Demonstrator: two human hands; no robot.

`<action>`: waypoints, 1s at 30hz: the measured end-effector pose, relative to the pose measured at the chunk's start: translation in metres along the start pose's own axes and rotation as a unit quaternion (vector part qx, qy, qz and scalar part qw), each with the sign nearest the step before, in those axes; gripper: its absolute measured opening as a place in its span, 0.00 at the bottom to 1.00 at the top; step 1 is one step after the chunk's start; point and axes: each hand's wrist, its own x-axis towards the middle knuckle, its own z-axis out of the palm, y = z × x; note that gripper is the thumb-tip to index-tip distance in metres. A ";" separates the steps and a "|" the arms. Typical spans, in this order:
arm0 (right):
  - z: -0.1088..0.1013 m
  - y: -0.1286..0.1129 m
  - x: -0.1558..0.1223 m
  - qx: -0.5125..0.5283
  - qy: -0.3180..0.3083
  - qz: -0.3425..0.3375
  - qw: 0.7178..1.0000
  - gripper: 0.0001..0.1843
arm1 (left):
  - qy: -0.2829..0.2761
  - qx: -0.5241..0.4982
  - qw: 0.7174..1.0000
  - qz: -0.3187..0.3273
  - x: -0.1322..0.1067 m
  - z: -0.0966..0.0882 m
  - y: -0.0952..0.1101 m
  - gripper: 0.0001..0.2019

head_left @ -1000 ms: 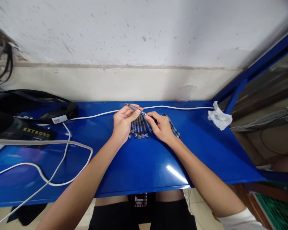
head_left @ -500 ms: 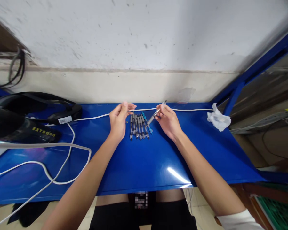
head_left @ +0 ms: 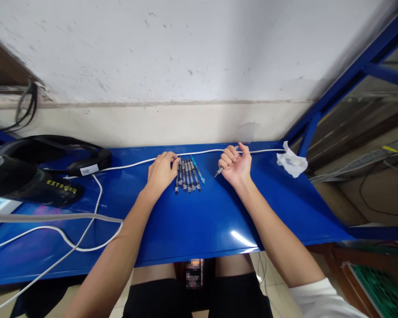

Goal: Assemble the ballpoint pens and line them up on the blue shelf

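Grey-gripped pens (head_left: pixel 186 167) lie fanned beside bent left fingers (head_left: pixel 169 156), grip unclear; right fingers (head_left: pixel 228 157) wrap a slender pen (head_left: pixel 219 171).

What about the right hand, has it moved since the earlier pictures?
Yes. Judged against the crumpled white tissue lying on the table, the right hand has moved rightward, nearer to it.

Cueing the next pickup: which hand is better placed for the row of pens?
Probably the left hand: it sits at the leftmost pen in the row. The right hand is farther off, gripping a separate gray pen.
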 end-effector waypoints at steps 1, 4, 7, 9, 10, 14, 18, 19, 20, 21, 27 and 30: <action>-0.002 -0.001 -0.001 0.022 0.010 0.002 1.000 0.33 | -0.002 -0.004 1.000 0.000 0.000 0.001 0.001 0.06; -0.005 -0.001 -0.002 0.065 0.031 0.003 0.997 0.32 | -0.008 -0.011 1.000 -0.011 0.000 0.001 0.001 0.08; -0.006 -0.002 -0.001 0.070 0.031 -0.018 0.997 0.31 | -0.008 -0.012 1.000 -0.015 0.001 0.002 0.000 0.09; -0.006 -0.002 -0.001 0.059 0.025 -0.035 0.997 0.32 | -0.009 -0.012 1.000 -0.017 0.001 0.001 0.000 0.08; -0.007 -0.002 -0.001 0.055 0.022 -0.039 0.997 0.33 | -0.011 -0.013 1.000 -0.018 0.001 0.000 0.000 0.08; -0.008 -0.003 0.000 0.060 0.020 -0.040 0.997 0.33 | -0.026 -0.012 0.999 -0.030 0.002 -0.004 0.002 0.11; -0.007 -0.003 -0.001 0.062 0.024 -0.030 0.997 0.33 | -0.043 -0.005 0.999 -0.024 0.002 -0.007 0.001 0.15; -0.006 -0.003 -0.001 0.059 0.024 -0.030 0.997 0.33 | -0.047 -0.003 0.999 -0.020 0.002 -0.008 0.000 0.16; -0.006 -0.003 -0.002 0.054 0.025 -0.031 0.998 0.32 | -0.051 -0.001 0.999 -0.017 0.002 -0.008 0.000 0.17; -0.005 -0.003 -0.002 0.047 0.028 -0.030 0.998 0.31 | -0.053 0.000 0.998 -0.017 0.002 -0.008 0.000 0.18; -0.005 0.000 0.005 -0.024 0.036 -0.030 0.999 0.10 | -0.061 -0.029 0.997 -0.046 0.004 -0.011 -0.001 0.20; -0.004 0.003 0.008 -0.046 0.032 -0.045 0.997 0.12 | -0.029 -0.094 0.993 -0.063 0.007 -0.012 -0.003 0.17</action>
